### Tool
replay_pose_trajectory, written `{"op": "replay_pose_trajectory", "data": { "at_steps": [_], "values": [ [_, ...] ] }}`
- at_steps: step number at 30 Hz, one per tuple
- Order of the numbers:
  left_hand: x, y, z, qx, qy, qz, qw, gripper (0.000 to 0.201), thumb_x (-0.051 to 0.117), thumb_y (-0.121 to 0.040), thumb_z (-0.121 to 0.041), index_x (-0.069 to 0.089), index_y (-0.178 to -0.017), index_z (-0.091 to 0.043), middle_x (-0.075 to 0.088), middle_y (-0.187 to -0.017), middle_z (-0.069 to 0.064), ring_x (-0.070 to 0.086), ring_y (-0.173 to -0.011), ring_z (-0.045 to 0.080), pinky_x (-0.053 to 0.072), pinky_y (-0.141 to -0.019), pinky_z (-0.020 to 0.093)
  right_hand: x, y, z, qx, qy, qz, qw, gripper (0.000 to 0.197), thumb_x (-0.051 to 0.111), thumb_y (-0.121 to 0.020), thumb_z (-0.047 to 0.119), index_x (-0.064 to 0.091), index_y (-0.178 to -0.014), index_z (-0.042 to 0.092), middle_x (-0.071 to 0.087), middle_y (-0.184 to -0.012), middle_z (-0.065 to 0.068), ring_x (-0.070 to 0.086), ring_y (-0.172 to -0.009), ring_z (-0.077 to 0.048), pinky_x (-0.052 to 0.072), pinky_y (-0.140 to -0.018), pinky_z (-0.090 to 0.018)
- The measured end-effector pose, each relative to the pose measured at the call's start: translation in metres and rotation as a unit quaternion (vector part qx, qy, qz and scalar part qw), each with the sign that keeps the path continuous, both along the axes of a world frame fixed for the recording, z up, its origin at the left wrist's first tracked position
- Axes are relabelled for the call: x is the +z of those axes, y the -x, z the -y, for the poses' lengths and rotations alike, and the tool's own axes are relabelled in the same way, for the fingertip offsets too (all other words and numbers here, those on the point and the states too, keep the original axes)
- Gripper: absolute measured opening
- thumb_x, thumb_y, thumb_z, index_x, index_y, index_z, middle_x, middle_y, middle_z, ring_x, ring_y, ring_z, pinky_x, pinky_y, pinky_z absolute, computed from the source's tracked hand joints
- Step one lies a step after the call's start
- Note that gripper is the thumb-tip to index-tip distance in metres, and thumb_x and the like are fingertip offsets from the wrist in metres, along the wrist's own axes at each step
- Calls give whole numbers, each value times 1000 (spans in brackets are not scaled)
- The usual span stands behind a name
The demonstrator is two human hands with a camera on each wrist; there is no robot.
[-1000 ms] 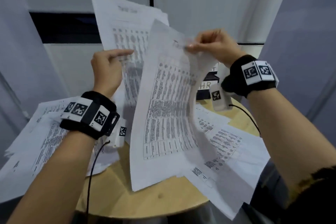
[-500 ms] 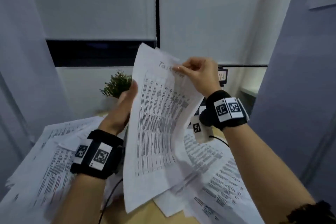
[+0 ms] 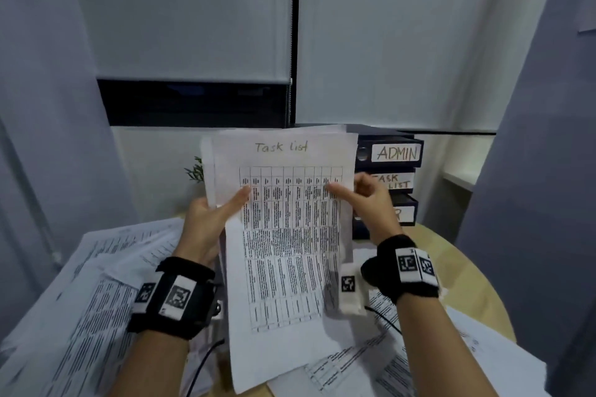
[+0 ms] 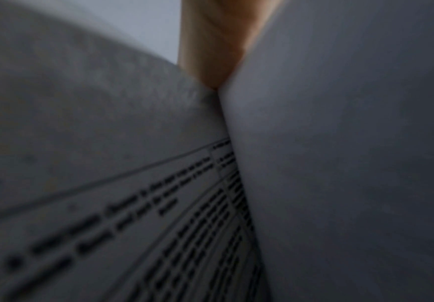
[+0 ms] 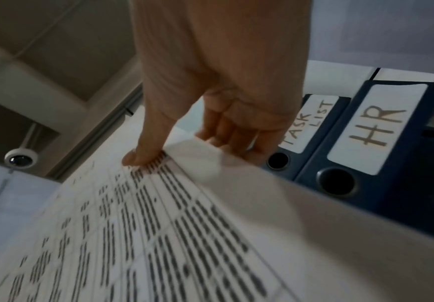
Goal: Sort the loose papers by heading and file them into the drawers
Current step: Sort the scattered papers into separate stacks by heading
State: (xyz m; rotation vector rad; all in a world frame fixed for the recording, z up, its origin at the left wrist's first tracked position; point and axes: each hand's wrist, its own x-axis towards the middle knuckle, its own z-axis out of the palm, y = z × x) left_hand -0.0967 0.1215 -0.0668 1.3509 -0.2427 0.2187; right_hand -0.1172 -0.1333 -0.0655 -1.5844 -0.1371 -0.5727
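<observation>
Since half a second ago the bundle of Task list sheets (image 3: 283, 235) has swung from a slanted, bowed hang to squarely facing my head view, centre of frame, with its handwritten heading readable at the top. My left hand (image 3: 206, 226) grips the left edge, thumb across the front and fingers behind; my right hand (image 3: 364, 200) pinches the right edge the same way, thumb on the printed grid. I judge I hold it upright like this to read the heading and square the edges before filing. It is thin white paper, limp enough to curl at the lower corner, printed with a dense black table; the left wrist view shows only grey sheet faces pressed together beside a finger. Right of centre stand three dark blue binders (image 3: 387, 184) stacked flat, hard-shelled with white spine labels: ADMIN, TASK LIST, and HR in the right wrist view. More loose papers (image 3: 96, 300) fan across the lower left and lower right, over a pale round wooden table (image 3: 458, 271).
</observation>
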Motion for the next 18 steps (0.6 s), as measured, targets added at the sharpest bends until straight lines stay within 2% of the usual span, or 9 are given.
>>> {"op": "replay_pose_trajectory", "data": {
  "at_steps": [2,4,6,8,9,11,14,16,18],
  "values": [
    [-1,3,0,22,10,0,1000,26,77,-75,-21,59,-91,-9,67,-87,3,68,-78,15,56,-70,25,-6,1,-2,31,19,2,999,34,77,-78,19,68,-107,3,74,-100,-5,71,-93,-14,53,-74,-21],
    [-3,1,1,39,13,-3,999,33,73,-78,-35,57,-90,-8,69,-81,0,68,-81,18,54,-78,27,-9,1,1,44,13,20,999,32,75,-81,15,68,-109,1,74,-101,-7,71,-96,-16,54,-76,-21],
    [-2,1,-1,36,14,5,999,35,56,-90,-42,56,-77,-10,67,-60,-8,68,-69,9,53,-80,23,-9,2,4,51,-1,29,998,29,72,-84,13,68,-109,-1,74,-101,-9,71,-94,-19,55,-75,-23],
    [-3,-2,-4,15,14,9,1000,40,45,-95,-46,62,-84,-12,73,-77,-6,69,-79,11,52,-90,30,-13,1,8,52,-7,30,998,23,67,-88,11,68,-106,-2,75,-93,-5,72,-83,-14,54,-68,-19],
    [-3,-1,-3,9,16,14,1000,40,44,-96,-45,65,-90,-12,74,-86,-1,71,-83,12,55,-85,29,-17,1,9,50,-13,29,998,18,65,-90,11,68,-104,0,75,-86,-1,70,-75,-10,52,-63,-17],
    [-5,-3,-4,18,26,22,999,37,46,-97,-40,66,-87,-11,74,-78,-1,71,-72,7,56,-64,20,-27,0,14,51,-55,23,997,19,63,-90,16,71,-104,6,75,-87,-2,69,-73,-11,53,-62,-21],
    [-8,-5,-2,29,26,19,999,35,50,-96,-36,65,-82,-8,73,-68,-3,70,-65,7,56,-63,22,-42,-4,29,31,-100,-19,994,20,61,-91,20,74,-107,19,74,-98,-5,67,-82,-17,54,-69,-31],
    [-7,-4,-3,26,39,13,999,35,51,-96,-35,63,-81,-6,72,-65,-3,68,-61,7,55,-59,21,-48,-3,37,53,-132,-30,989,30,52,-95,5,78,-90,20,74,-93,0,67,-82,-15,54,-68,-27],
    [-8,-6,-5,38,50,11,998,37,52,-95,-35,59,-74,-7,67,-60,-1,64,-55,9,53,-54,19,-49,0,39,82,-159,-17,984,47,40,-92,-16,76,-75,10,75,-87,5,70,-83,-9,55,-68,-21]
  ]
}}
